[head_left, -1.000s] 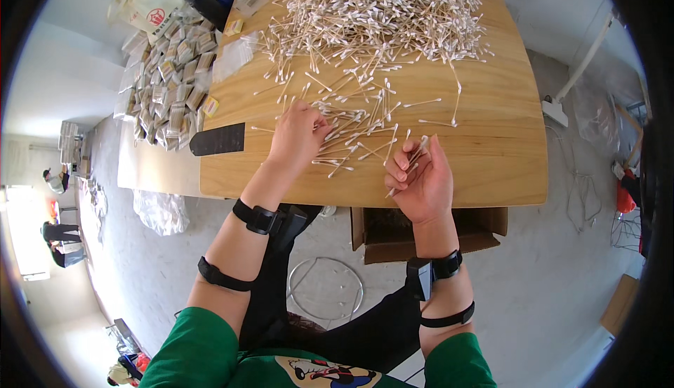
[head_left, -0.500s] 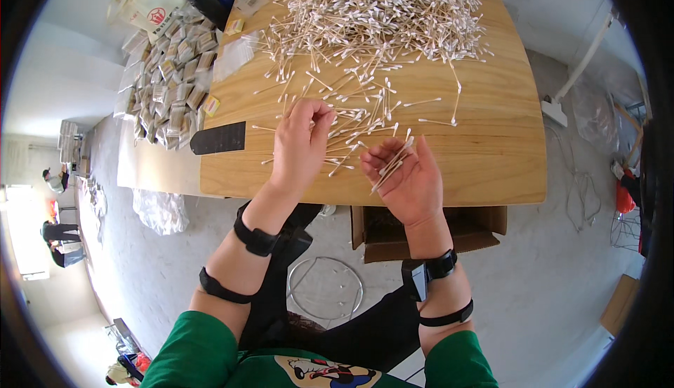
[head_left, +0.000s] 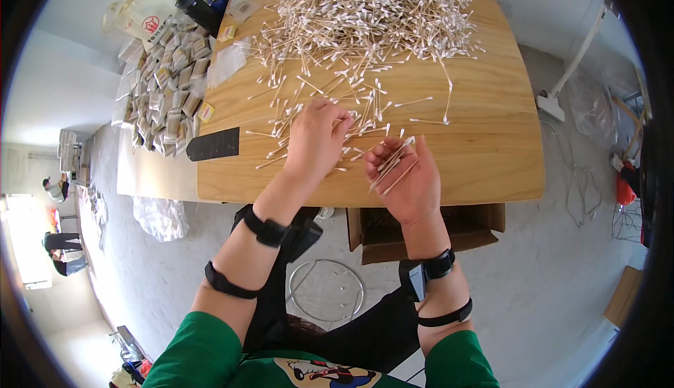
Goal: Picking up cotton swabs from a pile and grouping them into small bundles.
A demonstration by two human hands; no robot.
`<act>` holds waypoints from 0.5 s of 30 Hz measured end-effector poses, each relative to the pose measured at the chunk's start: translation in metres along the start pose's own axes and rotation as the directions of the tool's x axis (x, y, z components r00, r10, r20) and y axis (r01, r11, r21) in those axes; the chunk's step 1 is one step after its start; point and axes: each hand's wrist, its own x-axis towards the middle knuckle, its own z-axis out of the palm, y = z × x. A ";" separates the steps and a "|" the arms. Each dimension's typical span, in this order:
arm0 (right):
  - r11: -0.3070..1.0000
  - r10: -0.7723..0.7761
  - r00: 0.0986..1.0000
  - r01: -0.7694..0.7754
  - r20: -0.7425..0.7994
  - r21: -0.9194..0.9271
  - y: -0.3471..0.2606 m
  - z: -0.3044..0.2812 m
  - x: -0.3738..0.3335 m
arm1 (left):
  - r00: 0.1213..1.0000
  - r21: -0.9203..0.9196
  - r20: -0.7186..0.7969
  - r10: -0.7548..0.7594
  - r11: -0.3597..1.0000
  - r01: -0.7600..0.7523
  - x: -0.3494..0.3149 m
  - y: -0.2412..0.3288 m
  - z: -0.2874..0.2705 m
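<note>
Shifted rightward, left hand (head_left: 319, 135) curls downward; right hand (head_left: 413, 183) cups swabs (head_left: 390, 165) palm-up.

A black strip (head_left: 214, 145) lies across the left edge of the table (head_left: 491, 142), a black cup (head_left: 199, 14) farther back by that edge, a brown box (head_left: 385, 252) below the near edge

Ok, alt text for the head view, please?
A person's open right hand cradles several swabs; the left hand is over loose swabs on a wooden table. A large swab heap lies beyond, packets piled at left.
</note>
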 end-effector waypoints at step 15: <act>0.999 -0.043 0.999 0.044 -0.018 0.014 -0.015 -0.001 -0.004 | 0.982 0.197 0.187 -0.008 0.980 -0.029 0.013 -0.020 0.015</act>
